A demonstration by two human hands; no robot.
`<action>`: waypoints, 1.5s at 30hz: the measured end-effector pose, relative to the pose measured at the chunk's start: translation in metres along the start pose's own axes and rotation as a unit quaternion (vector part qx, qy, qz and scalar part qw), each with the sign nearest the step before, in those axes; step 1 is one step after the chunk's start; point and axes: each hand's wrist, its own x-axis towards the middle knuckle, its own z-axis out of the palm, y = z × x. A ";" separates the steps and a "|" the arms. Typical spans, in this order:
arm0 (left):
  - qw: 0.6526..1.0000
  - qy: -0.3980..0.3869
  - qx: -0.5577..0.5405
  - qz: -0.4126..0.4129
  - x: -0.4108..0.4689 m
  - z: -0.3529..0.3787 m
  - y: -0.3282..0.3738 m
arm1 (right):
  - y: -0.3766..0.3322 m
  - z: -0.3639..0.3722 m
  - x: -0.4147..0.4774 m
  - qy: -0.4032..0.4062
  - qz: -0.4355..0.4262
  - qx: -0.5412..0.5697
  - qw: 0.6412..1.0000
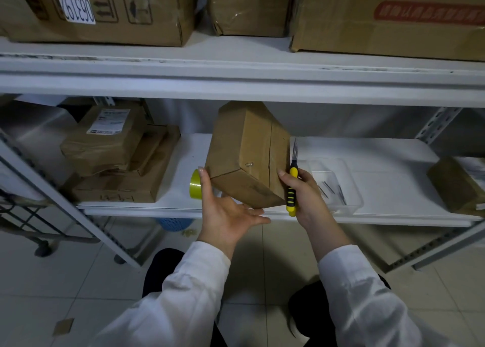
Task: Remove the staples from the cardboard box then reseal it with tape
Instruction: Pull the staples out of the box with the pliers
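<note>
Cardboard box (244, 147) stands tilted at the front of the lower shelf (388, 168), its seamed face turned toward me. I note one staple (248, 164) protruding from that face, just left of the seam. Left grip (225, 213) is apart: thumb straight against the box's left edge, fingers extended beneath its lower front corner. Right grip (307, 194) is clamped on the pliers (292, 181), with the yellow-and-black handles in the palm and the needle nose pointing up just beside the box's right edge; the thumb touches that edge. I cannot tell whether the plier tips are parted. Tape roll (194, 185), yellow-green, stands on edge on the shelf behind the left thumb. Clear tray (354, 202) lies right of the right grip and holds several thin metal pieces (332, 189).
</note>
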 end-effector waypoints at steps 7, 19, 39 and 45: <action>0.998 0.008 -0.047 0.049 0.001 0.000 -0.001 | 0.003 0.002 0.001 -0.002 -0.016 -0.041 0.999; 0.979 0.100 0.009 0.180 0.015 -0.009 0.016 | 0.004 0.009 -0.017 -0.082 -0.152 -0.256 0.951; 0.963 0.130 0.011 0.236 0.030 -0.019 0.012 | -0.001 0.022 -0.034 -0.181 -0.157 -0.351 0.905; 0.975 0.143 0.097 0.138 0.032 -0.032 0.014 | 0.000 0.019 -0.031 -0.186 -0.182 -0.348 0.901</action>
